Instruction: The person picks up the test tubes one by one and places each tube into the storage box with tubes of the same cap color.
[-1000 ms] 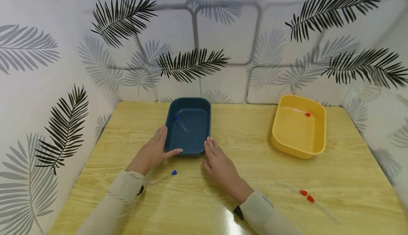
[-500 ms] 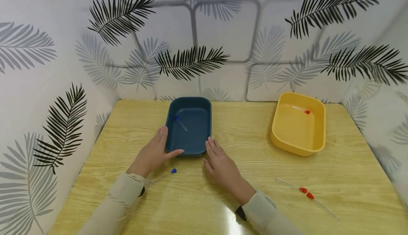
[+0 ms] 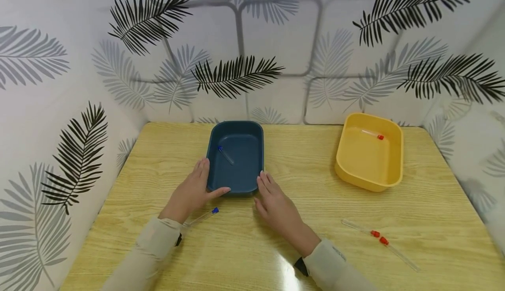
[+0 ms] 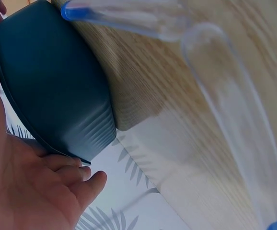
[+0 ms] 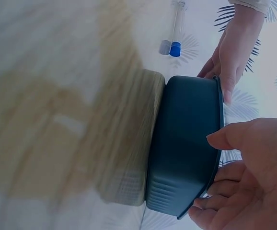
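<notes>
A dark blue plastic bin (image 3: 238, 159) sits on the table, with one clear blue-capped tube (image 3: 226, 155) inside. My left hand (image 3: 190, 193) lies at its front left corner, fingers extended along the left side and thumb along the front rim. Against the right side near the front corner rests my right hand (image 3: 278, 205), its fingers straight and close together. In the left wrist view the left fingertips (image 4: 98, 182) reach past the bin's rim. Below the left hand lies a blue-capped tube (image 3: 205, 215); the left wrist view shows a second clear tube (image 4: 234, 110) beside it, mostly hidden in the head view.
A yellow bin (image 3: 368, 177) with a red-capped tube (image 3: 372, 135) in it stands at the back right. Two more red-capped tubes lie at the front right, one tube (image 3: 357, 226) behind the other tube (image 3: 402, 256). A leaf-patterned wall covering (image 3: 276, 41) closes off the back.
The blue bin has shifted slightly to the right and toward the person, with both hands staying against it. The tubes on the table and the yellow bin keep their places.
</notes>
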{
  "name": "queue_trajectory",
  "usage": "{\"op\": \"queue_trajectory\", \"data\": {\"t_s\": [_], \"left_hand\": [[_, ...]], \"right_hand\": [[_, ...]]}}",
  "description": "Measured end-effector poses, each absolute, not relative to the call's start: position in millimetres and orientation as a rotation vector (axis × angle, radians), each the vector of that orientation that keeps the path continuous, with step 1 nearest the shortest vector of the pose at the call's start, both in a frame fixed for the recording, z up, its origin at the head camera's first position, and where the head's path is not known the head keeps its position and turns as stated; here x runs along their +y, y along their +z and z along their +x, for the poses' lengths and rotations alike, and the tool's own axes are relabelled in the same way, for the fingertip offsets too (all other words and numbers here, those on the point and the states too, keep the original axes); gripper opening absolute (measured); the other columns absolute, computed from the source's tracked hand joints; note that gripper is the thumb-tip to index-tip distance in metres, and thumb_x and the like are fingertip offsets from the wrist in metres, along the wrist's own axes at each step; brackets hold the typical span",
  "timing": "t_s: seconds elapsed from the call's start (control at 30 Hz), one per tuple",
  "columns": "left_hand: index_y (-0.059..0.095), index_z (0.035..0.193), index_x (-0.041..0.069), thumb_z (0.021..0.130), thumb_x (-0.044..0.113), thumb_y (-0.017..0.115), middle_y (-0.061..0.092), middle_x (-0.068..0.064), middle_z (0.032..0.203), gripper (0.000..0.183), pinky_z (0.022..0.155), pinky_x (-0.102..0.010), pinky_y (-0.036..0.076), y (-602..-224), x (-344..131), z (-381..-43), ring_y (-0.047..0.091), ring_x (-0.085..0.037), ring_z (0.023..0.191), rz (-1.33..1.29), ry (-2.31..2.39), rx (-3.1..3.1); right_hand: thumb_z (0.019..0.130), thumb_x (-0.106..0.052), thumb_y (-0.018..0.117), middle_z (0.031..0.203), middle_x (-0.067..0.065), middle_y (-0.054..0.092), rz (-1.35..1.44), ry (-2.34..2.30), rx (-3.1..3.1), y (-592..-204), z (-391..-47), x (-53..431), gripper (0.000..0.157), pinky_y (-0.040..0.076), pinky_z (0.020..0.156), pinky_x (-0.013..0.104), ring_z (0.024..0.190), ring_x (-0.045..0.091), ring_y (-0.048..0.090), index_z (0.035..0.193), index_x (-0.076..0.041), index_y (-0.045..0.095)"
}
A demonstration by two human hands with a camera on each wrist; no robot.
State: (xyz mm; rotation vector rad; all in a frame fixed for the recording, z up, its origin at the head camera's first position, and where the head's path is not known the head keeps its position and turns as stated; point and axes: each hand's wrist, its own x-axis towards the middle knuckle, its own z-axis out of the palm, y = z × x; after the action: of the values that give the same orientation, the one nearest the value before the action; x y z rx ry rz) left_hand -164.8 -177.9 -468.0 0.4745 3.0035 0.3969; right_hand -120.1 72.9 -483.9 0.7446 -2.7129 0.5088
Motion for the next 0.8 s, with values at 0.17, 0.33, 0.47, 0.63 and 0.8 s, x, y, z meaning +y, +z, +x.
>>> {"op": "queue_trajectory", "data": {"t_s": [0.17, 0.33, 0.47, 0.63, 0.8], "left_hand": [[0.006, 0.141, 0.0, 0.072, 0.076, 0.036, 0.01, -0.017, 0.145, 0.107, 0.102, -0.043, 0.022, -466, -174, -159, 0.008, -0.028, 0.133, 0.467, 0.404, 3.014], [0.008, 0.141, 0.001, 0.072, 0.076, 0.036, 0.011, -0.016, 0.145, 0.106, 0.102, -0.042, 0.024, -466, -172, -155, 0.01, -0.027, 0.133, 0.461, 0.394, 3.042], [0.008, 0.141, 0.0, 0.072, 0.076, 0.035, 0.011, -0.016, 0.145, 0.106, 0.101, -0.044, 0.026, -466, -171, -154, 0.01, -0.028, 0.132, 0.466, 0.384, 3.035], [0.009, 0.141, 0.001, 0.072, 0.077, 0.033, 0.011, -0.015, 0.145, 0.106, 0.1, -0.044, 0.026, -464, -170, -154, 0.009, -0.028, 0.133, 0.47, 0.34, 3.033], [0.011, 0.141, 0.001, 0.073, 0.076, 0.033, 0.012, -0.016, 0.145, 0.103, 0.101, -0.044, 0.025, -462, -170, -154, 0.01, -0.029, 0.132, 0.51, 0.315, 3.056]], "right_hand": [[0.085, -0.023, 0.058, 0.135, 0.017, 0.036, 0.73, 0.514, -2.72, -482, -118, 74, 0.055, 0.037, 0.093, 0.036, 0.125, 0.029, 0.032, 0.129, 0.004, 0.042], [0.086, -0.023, 0.057, 0.136, 0.017, 0.036, 0.708, 0.529, -2.759, -479, -116, 74, 0.053, 0.037, 0.094, 0.036, 0.125, 0.029, 0.031, 0.129, 0.003, 0.042], [0.087, -0.025, 0.056, 0.135, 0.017, 0.036, 0.707, 0.524, -2.8, -475, -115, 76, 0.052, 0.036, 0.094, 0.036, 0.125, 0.029, 0.031, 0.128, 0.003, 0.043], [0.087, -0.026, 0.055, 0.135, 0.017, 0.036, 0.723, 0.549, -2.83, -468, -114, 78, 0.051, 0.036, 0.094, 0.037, 0.125, 0.03, 0.032, 0.128, 0.003, 0.044], [0.09, -0.034, 0.05, 0.141, 0.017, 0.026, 0.809, 0.605, -2.9, -466, -114, 85, 0.059, 0.034, 0.096, 0.038, 0.128, 0.03, 0.024, 0.134, 0.002, 0.035]]}}
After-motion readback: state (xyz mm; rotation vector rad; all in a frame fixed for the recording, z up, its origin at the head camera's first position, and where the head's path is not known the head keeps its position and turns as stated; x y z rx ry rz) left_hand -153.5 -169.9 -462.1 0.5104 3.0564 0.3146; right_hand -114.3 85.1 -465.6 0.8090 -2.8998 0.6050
